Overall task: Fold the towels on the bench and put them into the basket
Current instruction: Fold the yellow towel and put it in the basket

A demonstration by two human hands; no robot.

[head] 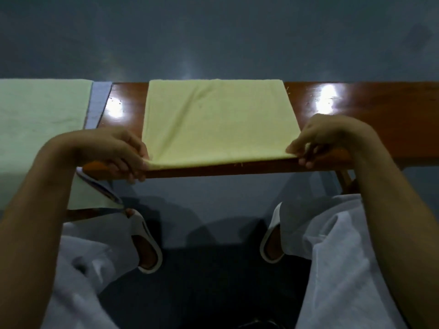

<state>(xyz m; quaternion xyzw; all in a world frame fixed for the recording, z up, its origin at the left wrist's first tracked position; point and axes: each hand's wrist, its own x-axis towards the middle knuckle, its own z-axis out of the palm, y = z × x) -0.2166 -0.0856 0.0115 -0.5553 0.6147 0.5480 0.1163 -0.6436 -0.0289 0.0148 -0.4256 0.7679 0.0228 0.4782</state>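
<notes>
A yellow towel (218, 122) lies flat across the glossy brown wooden bench (370, 119), reaching from the far edge to the near edge. My left hand (116, 153) pinches the towel's near left corner at the bench's front edge. My right hand (323, 141) pinches the near right corner in the same way. A pale green towel (40, 129) covers the bench at the left and hangs over its front edge. A blue-grey towel (98, 103) shows as a strip from under the green one. No basket is in view.
A grey floor (213, 36) lies beyond the bench and below it. My knees in white trousers (344, 245) and my feet in white slippers (145, 243) are under the near edge. A bench leg (344, 179) shows at the right.
</notes>
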